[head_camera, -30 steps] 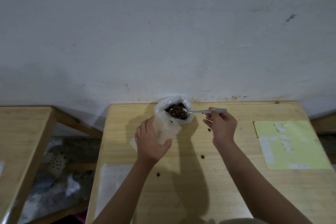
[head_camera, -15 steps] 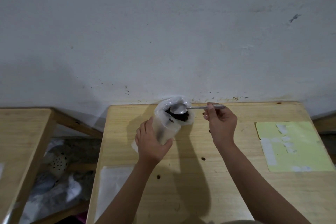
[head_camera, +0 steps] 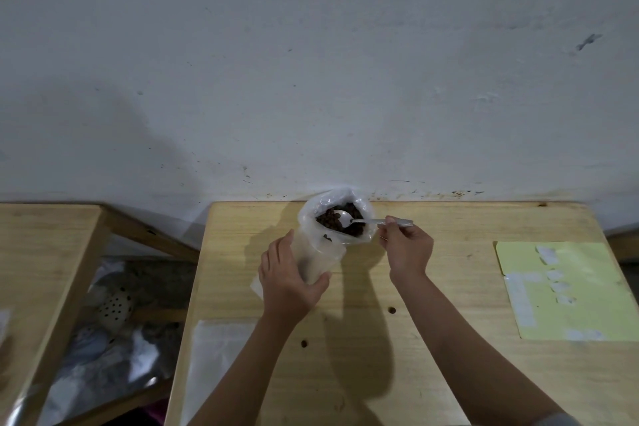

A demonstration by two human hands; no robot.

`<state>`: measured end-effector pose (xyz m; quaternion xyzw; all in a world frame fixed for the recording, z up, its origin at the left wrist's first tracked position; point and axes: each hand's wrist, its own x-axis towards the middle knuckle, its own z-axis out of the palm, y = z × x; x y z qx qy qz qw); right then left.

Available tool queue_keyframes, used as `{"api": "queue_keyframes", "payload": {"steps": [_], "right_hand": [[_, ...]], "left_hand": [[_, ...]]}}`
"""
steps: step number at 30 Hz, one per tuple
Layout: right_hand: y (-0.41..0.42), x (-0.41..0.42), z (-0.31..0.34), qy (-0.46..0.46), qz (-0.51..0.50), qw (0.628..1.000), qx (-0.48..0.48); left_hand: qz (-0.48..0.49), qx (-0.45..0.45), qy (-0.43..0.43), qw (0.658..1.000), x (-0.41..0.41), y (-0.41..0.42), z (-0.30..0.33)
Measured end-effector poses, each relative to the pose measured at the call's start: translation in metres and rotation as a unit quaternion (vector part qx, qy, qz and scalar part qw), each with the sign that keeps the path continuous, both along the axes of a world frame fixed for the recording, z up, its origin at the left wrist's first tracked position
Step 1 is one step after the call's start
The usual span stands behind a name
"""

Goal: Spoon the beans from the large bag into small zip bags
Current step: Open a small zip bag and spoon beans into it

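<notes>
At the table's left, flat zip bags (head_camera: 221, 349) lie unfilled. The left hand (head_camera: 288, 282) grips a small bag (head_camera: 320, 258) beside the large bag (head_camera: 340, 221). The right hand (head_camera: 406, 249) pinches the spoon (head_camera: 363, 220), its bowl among the beans (head_camera: 330, 220); filling seems far from finished.

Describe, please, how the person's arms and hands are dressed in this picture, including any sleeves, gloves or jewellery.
Both hands, the left hand and the right hand, are bare: no gloves, and no rings, watch or bracelet show. Both forearms are uncovered up to the frame's bottom edge. Only at the lower right corner does a bit of grey sleeve appear on the right arm.
</notes>
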<state>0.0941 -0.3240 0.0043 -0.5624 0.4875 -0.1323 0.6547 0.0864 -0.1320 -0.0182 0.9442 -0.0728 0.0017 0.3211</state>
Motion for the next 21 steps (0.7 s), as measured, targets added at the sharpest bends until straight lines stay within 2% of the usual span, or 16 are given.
{"api": "queue_keyframes", "payload": {"steps": [3,12,17,21], "right_hand": [[-0.002,0.0,0.002,0.006,-0.032,0.999,0.039],[-0.018,-0.016,0.03,-0.054,-0.044,0.996,0.054],[-0.019,-0.029,0.049,-0.086,0.017,0.996,0.032],[-0.01,-0.04,0.059,-0.127,0.105,0.985,-0.046]], "left_hand": [[0.003,-0.002,0.003,1.0,-0.001,0.0,0.001],[0.011,-0.004,0.022,1.0,-0.004,-0.001,0.005],[0.009,-0.007,0.017,1.0,-0.006,-0.005,0.008],[0.008,-0.018,0.013,1.0,-0.006,-0.011,0.013]]}}
